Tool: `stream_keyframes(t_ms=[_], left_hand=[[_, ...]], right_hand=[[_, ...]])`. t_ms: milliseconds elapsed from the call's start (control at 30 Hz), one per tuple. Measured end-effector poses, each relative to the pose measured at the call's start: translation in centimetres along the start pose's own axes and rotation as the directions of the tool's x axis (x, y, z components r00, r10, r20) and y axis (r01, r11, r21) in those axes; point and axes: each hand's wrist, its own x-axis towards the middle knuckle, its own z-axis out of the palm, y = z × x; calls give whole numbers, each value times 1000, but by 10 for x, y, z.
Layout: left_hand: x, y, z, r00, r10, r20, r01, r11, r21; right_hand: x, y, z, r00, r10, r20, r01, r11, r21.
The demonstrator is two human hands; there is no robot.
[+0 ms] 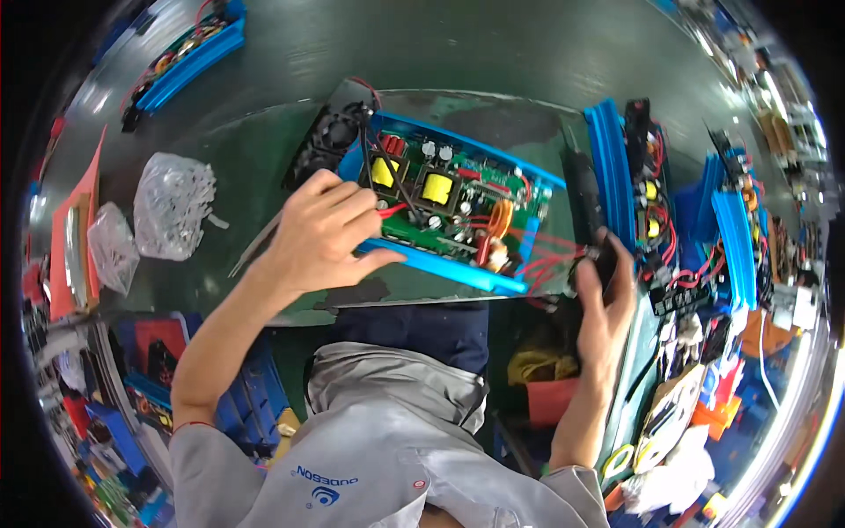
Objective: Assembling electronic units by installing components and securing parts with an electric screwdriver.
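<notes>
In front of me lies an open blue metal case (471, 270) with a green circuit board (414, 233) in it. The board carries two yellow-wrapped transformers, a copper-coloured coil and thin wires. A black panel with a fan (339, 132) stands at the case's far left end. My left hand (327, 231) is closed over the near left corner, thumb along the near wall. Off the right end, my right hand (609, 304) is closed on a dark end piece (602, 262), partly hidden by its fingers. Red wires (554, 255), blurred by motion, run from the board toward it.
A long black screwdriver-like tool (583, 180) lies right of the case. Beyond it stand more blue case parts (609, 163) and a wired unit (651, 202). At left are plastic bags of small parts (174, 207) and a red bin (75, 238). Another blue unit (194, 66) sits far left.
</notes>
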Motion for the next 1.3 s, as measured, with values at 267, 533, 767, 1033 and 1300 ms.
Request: stream_keyframes(t_ms=[267,533,767,1033,1300], left_hand=[[-2,18,15,952,-234,-198,228,972,-56],[-90,12,-38,612,-754,-239,745,651,-143],[-138,-8,-38,646,-727,-232,755,654,54],[-178,-10,-70,428,-752,-501,706,625,-335],[-196,2,-45,320,-917,-238,414,361,-836]], right_hand=[[131,-55,41,919,-347,187,394,812,-430],[59,-35,57,658,-720,221,741,564,-365],[29,-57,153,363,-746,559,918,390,-75],[1,-128,168,307,-660,686,919,393,-32],[-15,-201,363,-134,-712,689,943,121,309]])
